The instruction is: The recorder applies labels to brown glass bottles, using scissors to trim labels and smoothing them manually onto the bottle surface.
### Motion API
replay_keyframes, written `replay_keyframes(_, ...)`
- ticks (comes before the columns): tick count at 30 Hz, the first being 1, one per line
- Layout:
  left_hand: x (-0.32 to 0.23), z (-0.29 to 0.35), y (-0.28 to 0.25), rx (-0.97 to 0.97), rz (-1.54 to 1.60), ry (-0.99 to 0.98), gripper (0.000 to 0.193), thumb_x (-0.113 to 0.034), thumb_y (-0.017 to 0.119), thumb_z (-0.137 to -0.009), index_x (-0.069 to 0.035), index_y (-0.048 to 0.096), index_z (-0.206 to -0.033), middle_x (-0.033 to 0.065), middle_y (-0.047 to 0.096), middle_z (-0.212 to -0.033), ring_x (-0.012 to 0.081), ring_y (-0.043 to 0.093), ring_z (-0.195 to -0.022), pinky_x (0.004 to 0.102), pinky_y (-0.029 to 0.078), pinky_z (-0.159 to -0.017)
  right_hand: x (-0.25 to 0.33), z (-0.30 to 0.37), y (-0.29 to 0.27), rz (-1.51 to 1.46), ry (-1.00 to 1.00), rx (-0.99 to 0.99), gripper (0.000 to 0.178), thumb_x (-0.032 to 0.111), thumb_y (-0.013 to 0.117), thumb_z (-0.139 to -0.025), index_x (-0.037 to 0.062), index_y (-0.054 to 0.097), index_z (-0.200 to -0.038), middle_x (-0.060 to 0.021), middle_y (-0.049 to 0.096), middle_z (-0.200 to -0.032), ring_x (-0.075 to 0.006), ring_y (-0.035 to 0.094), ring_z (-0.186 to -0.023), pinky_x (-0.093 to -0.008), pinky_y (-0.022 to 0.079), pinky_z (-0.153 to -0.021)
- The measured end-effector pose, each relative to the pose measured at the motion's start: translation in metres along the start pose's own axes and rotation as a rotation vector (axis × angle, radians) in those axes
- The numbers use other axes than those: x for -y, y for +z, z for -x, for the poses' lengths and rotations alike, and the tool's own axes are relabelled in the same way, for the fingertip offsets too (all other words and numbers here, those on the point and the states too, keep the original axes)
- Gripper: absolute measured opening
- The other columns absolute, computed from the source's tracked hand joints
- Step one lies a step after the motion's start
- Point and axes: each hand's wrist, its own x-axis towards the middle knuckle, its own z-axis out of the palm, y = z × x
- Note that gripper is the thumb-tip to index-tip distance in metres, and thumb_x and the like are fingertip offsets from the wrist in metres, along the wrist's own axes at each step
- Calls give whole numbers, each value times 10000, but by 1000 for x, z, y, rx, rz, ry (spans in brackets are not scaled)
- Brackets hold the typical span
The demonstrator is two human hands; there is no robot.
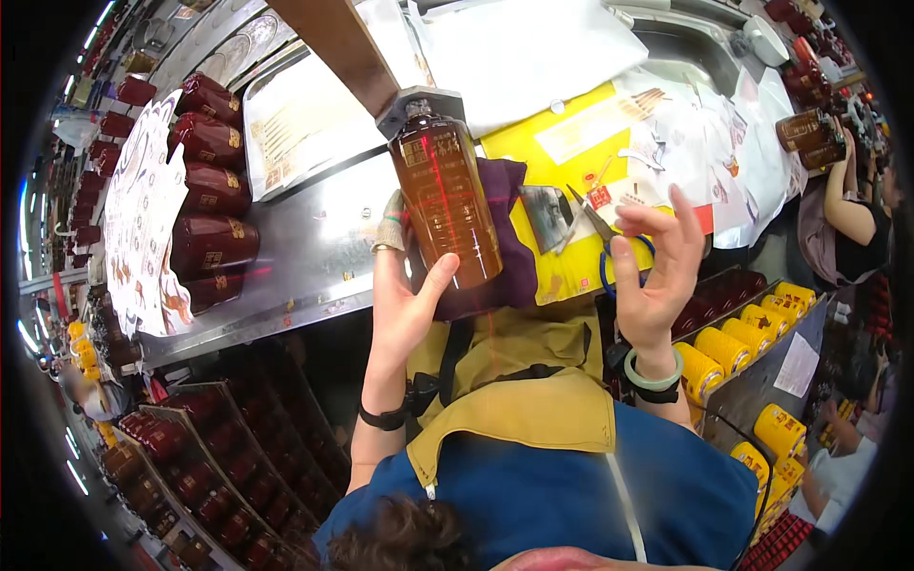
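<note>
A large brown glass bottle [443,190] leans at a slight tilt over the bench, its neck at a metal bracket [419,107] on a wooden bar. My left hand [405,309] grips its lower left side, thumb across the front and pale covers on some fingers. A thin red light line runs down the bottle. Behind it lies a dark purple cloth [499,195]. My right hand [657,271] is raised with fingers spread, holding nothing. Beside it, blue-handled scissors [600,221] rest on a yellow sheet [519,152], partly hidden by that hand.
Dark red jars [211,188] line the bench's left end beside a patterned white sheet [150,224]. A tray with label strips [276,143] sits behind. White printed sheets [700,143] lie right, near a sink [687,48]. Yellow cans [724,350] stand lower right; another person's hands [845,147] are farther off.
</note>
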Motion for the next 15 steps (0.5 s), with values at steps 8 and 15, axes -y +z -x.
replay_keyframes(8, 1, -3, -8, 56, 65, -31, 771, -31, 648, -917, 29, 205, -1546, 166, 352, -1528, 268, 345, -1416, 407, 269, -1175, -5, 6, -8, 81, 35, 14, 437, -27, 682, -859, -14, 570, -1281, -124, 701, -1003, -185, 671, -863, -299, 530, -816)
replay_keyframes(15, 0, -2, -10, 86, 156, -83, 731, -18, 581, -940, 57, 180, -1546, 162, 318, -1556, 245, 303, -1444, 393, 227, -1190, -10, 12, -15, 187, 60, 83, 405, -41, 685, -848, 2, 619, -1245, -121, 704, -987, -191, 671, -859, -305, 525, -802)
